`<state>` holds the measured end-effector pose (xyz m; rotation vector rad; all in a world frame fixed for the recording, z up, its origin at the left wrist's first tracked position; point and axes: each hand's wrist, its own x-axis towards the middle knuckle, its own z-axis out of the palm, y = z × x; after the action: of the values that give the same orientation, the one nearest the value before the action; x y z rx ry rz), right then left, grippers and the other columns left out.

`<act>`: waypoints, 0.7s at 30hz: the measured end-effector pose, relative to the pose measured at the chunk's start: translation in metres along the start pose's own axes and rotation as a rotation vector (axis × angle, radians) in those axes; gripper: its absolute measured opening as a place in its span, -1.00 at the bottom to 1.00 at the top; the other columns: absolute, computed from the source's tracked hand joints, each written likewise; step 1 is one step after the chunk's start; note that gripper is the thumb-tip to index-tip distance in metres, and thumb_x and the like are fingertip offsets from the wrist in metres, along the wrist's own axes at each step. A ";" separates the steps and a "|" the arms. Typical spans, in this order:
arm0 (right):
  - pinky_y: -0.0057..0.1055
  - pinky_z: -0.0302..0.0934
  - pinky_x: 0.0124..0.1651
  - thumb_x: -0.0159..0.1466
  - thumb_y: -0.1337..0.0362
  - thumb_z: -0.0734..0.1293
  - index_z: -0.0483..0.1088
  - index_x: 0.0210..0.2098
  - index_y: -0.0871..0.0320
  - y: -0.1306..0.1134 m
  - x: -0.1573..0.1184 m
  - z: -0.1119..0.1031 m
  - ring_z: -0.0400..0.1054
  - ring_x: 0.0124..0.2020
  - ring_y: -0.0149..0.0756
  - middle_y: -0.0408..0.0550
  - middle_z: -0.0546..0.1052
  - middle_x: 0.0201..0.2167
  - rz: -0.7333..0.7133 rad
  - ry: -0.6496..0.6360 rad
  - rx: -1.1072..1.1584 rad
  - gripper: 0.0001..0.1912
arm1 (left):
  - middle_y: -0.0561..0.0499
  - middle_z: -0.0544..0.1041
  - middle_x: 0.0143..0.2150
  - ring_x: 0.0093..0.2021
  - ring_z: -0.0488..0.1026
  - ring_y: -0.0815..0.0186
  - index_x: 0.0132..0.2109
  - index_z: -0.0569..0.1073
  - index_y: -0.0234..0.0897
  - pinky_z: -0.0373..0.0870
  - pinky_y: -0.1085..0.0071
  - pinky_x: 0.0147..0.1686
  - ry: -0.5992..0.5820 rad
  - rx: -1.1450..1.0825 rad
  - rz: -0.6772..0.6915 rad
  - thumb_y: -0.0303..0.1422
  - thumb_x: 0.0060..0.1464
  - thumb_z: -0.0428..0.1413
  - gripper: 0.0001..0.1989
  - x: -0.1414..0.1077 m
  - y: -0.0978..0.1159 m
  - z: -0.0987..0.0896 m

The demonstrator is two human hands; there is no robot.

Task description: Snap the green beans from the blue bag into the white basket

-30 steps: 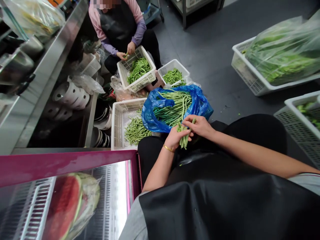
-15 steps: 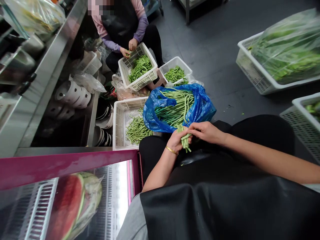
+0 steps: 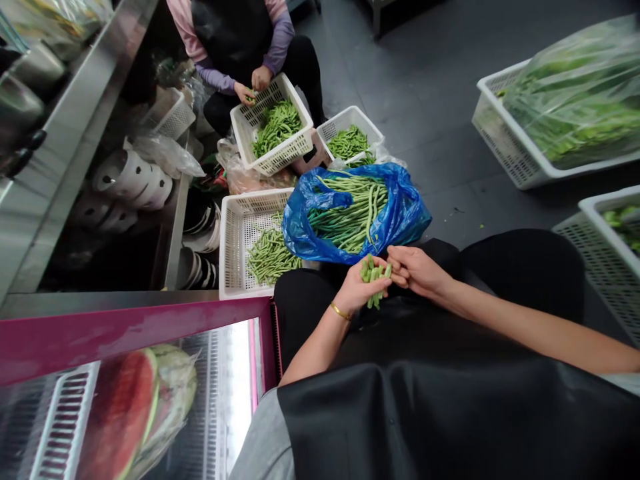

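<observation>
- White basket (image 3: 234,247): short beans (image 3: 273,257) heaped toward its right edge.
- Blue bag (image 3: 405,217): long beans (image 3: 350,213) inside, reaching its near edge.
- Left hand (image 3: 356,287): grip closed round bean pieces (image 3: 375,277), just off bag's near edge.
- Right hand (image 3: 417,270): fingers curled beside the pieces; can't tell if grip holds anything.

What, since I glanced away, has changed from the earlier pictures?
The right hand has moved right, from over the held beans to beside them. The left hand, still holding them, has turned to show more of them. The blue bag and white baskets stayed put.
</observation>
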<state>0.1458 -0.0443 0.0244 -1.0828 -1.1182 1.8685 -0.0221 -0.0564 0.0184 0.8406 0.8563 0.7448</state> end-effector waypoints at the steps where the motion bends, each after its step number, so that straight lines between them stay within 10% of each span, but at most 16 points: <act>1: -0.48 -0.08 -0.67 0.20 -0.22 0.16 0.07 -0.63 0.09 -0.001 -0.001 -0.002 0.01 -0.79 -0.47 -0.32 0.02 -0.84 0.025 -0.051 0.056 -0.45 | 0.09 0.43 -0.45 -0.59 0.38 0.48 -0.20 0.38 -0.34 0.31 0.53 -0.57 0.028 -0.035 0.001 -0.31 -0.20 0.32 -0.59 0.001 -0.001 -0.002; 5: -0.45 0.10 -0.57 0.08 -0.18 0.33 0.41 -0.53 0.17 -0.021 0.016 -0.031 0.30 -0.66 -0.34 -0.13 0.39 -0.73 0.238 -0.538 -0.543 -0.51 | 0.06 0.46 -0.46 -0.57 0.42 0.42 -0.22 0.39 -0.36 0.34 0.51 -0.56 0.148 -0.265 -0.031 -0.37 -0.26 0.31 -0.60 0.003 0.002 -0.021; 10: -0.31 0.22 -0.26 0.29 -0.08 0.12 0.55 -0.33 0.24 -0.023 0.091 -0.033 0.45 -0.19 -0.03 0.21 0.58 -0.30 0.107 0.089 -1.521 -0.44 | -0.01 0.52 -0.38 -0.44 0.50 0.31 -0.25 0.33 -0.32 0.45 0.39 -0.43 0.206 -0.388 -0.014 -0.44 -0.30 0.29 -0.60 0.006 0.013 -0.035; 15: -0.33 0.23 -0.22 0.26 0.14 0.22 0.54 -0.17 0.30 -0.006 0.126 -0.008 0.45 -0.13 -0.03 0.28 0.55 -0.16 0.160 0.157 -1.576 -0.61 | 0.09 0.45 -0.50 -0.57 0.36 0.47 -0.26 0.37 -0.33 0.36 0.47 -0.51 0.198 -0.403 0.003 -0.39 -0.24 0.32 -0.64 0.010 0.017 -0.035; 21: -0.44 0.15 -0.32 0.34 0.01 0.10 0.53 -0.29 0.10 -0.012 0.061 -0.014 0.43 -0.23 -0.22 0.03 0.55 -0.22 -0.075 0.187 -1.489 -0.54 | 0.07 0.45 -0.53 -0.58 0.37 0.46 -0.35 0.42 -0.39 0.33 0.47 -0.51 0.369 -0.308 -0.037 -0.35 -0.31 0.37 -0.64 0.036 0.009 -0.030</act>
<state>0.1357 0.0174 0.0134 -1.8053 -2.4225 0.5778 -0.0339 -0.0131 0.0021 0.4158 1.0473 0.9877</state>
